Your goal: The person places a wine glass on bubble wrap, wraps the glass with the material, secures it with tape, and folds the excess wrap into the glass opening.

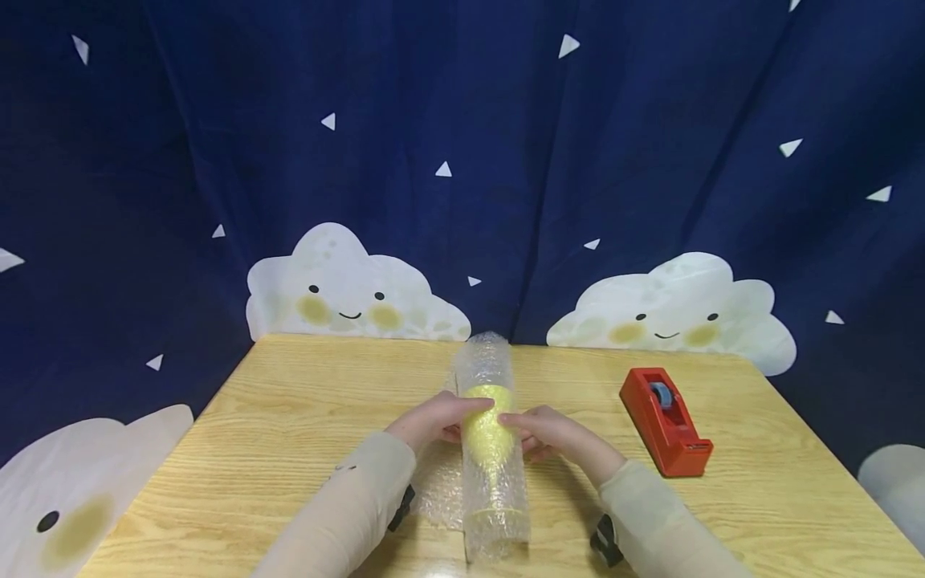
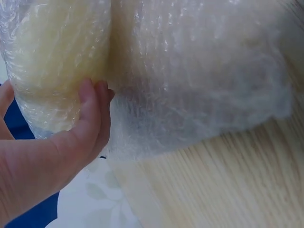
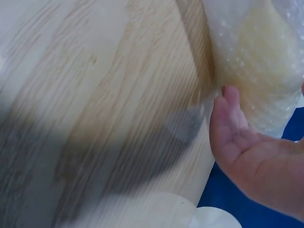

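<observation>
A yellow goblet (image 1: pixel 488 437) lies inside a roll of clear bubble wrap (image 1: pixel 486 361), its bowl toward the far side and its foot toward me. My left hand (image 1: pixel 441 417) grips the roll from the left, thumb across the top. From the right my right hand (image 1: pixel 549 429) holds it too, thumb on the wrap and fingers against its side. In the left wrist view a loose flap of bubble wrap (image 2: pixel 204 80) spreads over the table beside the left hand (image 2: pixel 71 137). The right wrist view has the right hand (image 3: pixel 251 152) curled at the roll's edge.
A red tape dispenser (image 1: pixel 665 425) with a roll of tape stands on the right side of the wooden table (image 1: pixel 311 401). Behind the table hangs a dark blue curtain (image 1: pixel 405 96) printed with clouds and white triangles.
</observation>
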The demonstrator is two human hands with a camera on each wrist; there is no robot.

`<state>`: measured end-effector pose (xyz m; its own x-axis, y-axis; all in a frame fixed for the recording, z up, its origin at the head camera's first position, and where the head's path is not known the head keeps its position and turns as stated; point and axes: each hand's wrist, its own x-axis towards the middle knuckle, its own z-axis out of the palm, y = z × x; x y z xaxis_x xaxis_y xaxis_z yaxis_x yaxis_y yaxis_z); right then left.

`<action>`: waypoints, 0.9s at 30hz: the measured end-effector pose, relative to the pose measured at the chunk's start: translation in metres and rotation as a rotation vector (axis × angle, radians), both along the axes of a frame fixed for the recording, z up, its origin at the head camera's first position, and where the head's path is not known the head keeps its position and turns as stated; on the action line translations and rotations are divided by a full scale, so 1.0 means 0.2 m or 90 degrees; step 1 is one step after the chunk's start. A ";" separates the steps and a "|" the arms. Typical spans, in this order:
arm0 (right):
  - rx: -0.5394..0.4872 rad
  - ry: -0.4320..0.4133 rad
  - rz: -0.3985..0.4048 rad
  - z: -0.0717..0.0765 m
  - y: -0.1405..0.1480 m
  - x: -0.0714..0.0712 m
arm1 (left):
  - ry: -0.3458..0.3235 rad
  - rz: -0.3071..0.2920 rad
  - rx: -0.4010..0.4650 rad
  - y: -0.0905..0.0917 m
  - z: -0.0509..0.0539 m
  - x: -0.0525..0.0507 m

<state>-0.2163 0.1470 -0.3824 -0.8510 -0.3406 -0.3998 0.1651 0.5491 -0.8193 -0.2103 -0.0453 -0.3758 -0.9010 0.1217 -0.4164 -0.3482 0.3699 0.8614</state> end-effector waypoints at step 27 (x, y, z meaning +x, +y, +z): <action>-0.012 -0.028 -0.022 0.00 0.06 -0.02 | -0.033 -0.004 0.079 0.02 -0.02 -0.02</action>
<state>-0.2196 0.1588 -0.3818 -0.8442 -0.3192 -0.4306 0.2191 0.5278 -0.8207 -0.2141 -0.0417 -0.3796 -0.8775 0.1805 -0.4443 -0.3922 0.2631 0.8815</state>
